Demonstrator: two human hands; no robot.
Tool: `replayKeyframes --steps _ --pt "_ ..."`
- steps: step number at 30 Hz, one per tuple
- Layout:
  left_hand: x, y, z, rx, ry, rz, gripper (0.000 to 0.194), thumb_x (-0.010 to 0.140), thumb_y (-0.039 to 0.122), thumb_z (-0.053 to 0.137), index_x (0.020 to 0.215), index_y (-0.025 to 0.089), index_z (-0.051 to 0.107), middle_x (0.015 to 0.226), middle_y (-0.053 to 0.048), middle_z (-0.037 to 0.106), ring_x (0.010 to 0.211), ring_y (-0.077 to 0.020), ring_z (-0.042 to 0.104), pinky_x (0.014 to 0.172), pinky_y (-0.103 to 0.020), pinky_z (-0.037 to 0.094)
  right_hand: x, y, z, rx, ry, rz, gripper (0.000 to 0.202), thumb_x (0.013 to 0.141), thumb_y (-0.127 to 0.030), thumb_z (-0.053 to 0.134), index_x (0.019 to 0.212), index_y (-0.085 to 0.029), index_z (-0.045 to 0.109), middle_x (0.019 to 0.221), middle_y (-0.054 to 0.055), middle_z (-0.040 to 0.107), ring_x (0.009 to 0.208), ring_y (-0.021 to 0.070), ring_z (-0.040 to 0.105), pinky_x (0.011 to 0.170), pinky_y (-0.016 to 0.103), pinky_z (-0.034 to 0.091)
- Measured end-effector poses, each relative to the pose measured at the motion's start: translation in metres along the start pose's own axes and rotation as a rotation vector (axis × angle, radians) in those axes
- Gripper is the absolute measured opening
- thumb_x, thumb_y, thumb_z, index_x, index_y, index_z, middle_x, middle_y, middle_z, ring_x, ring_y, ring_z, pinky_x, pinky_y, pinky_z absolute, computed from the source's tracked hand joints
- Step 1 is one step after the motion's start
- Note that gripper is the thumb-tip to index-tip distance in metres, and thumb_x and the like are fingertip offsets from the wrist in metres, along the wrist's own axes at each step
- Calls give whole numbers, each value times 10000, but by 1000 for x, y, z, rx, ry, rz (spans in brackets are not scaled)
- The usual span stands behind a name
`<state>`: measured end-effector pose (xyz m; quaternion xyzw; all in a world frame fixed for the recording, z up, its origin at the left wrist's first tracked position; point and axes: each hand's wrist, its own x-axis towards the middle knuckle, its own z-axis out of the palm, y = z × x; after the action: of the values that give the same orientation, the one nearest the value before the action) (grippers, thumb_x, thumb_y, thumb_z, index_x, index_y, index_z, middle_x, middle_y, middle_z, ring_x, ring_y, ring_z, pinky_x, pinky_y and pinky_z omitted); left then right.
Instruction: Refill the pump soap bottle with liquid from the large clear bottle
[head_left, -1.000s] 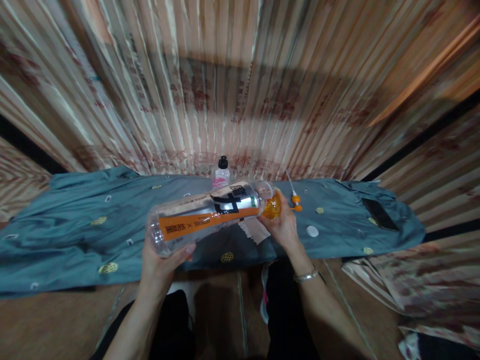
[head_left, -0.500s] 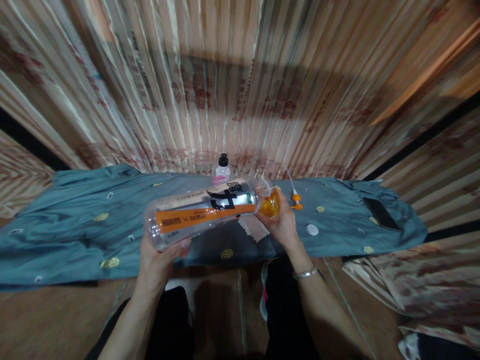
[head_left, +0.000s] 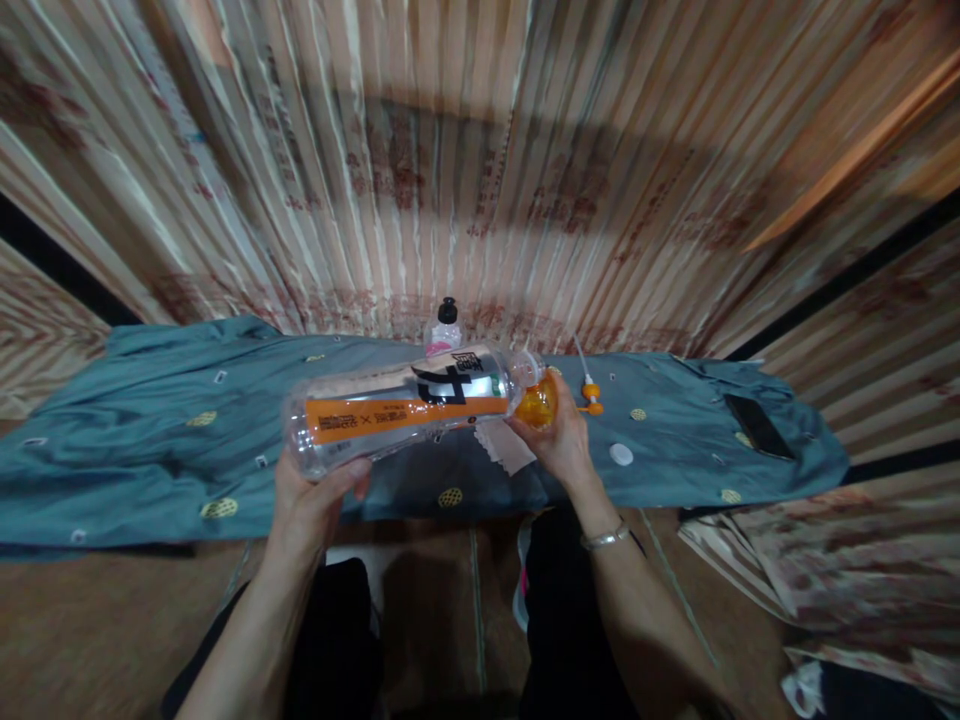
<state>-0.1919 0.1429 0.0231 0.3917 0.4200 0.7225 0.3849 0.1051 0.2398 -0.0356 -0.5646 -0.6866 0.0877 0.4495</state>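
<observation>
My left hand (head_left: 311,505) is wrapped round the base of a large clear plastic bottle (head_left: 405,405) with an orange, silver and black label. The bottle lies nearly level in the air, its neck pointing right and slightly up. In my right hand (head_left: 566,435) is a small see-through orange bottle (head_left: 537,402), close against the large bottle's neck. Whether the two mouths touch I cannot tell. An orange pump head (head_left: 592,392) with a clear tube lies on the cloth beyond my right hand. Below the bottles is a pale piece of tissue (head_left: 506,446).
A clear bottle with a black cap (head_left: 448,318) stands behind the large bottle. On the green patterned cloth (head_left: 150,430) are a white disc (head_left: 622,455) and a dark phone (head_left: 757,427) at the right. A striped curtain (head_left: 450,180) hangs directly behind.
The large bottle has come slightly closer to level, its base end shifting a little up and left. Both hands keep their hold. The view has shifted slightly.
</observation>
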Motion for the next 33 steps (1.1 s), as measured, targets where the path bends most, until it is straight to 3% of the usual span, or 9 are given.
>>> replayKeyframes --steps 5,13,19,33 --pt "2 -7 -10 -9 -13 -58 462 535 301 1016 890 210 733 700 -3 739 463 -143 559 340 -232 392 0 -1 0 4 -2 -6 991 782 -499 953 1603 -139 531 1550 252 697 1431 421 693 1204 614 575" --pt "-2 2 0 -12 13 -59 508 524 265 1022 935 221 727 705 12 723 458 -141 534 335 -252 386 -1 0 0 16 -1 3 985 780 -501 946 1594 -126 537 1564 262 685 1433 423 693 1207 611 574" --pt "1 -12 -15 -59 -21 -27 663 550 297 1060 1079 220 668 931 -10 777 537 -130 614 351 -224 412 -1 1 1 12 11 13 998 781 -549 939 1591 -120 543 1553 262 694 1416 424 703 1195 613 581" --pt "3 -22 -26 -86 -79 -21 584 640 307 1037 1048 212 631 940 -30 799 561 -153 664 361 -222 443 -2 3 2 4 18 -8 989 793 -551 938 1602 -143 540 1543 247 704 1408 420 708 1178 602 592"
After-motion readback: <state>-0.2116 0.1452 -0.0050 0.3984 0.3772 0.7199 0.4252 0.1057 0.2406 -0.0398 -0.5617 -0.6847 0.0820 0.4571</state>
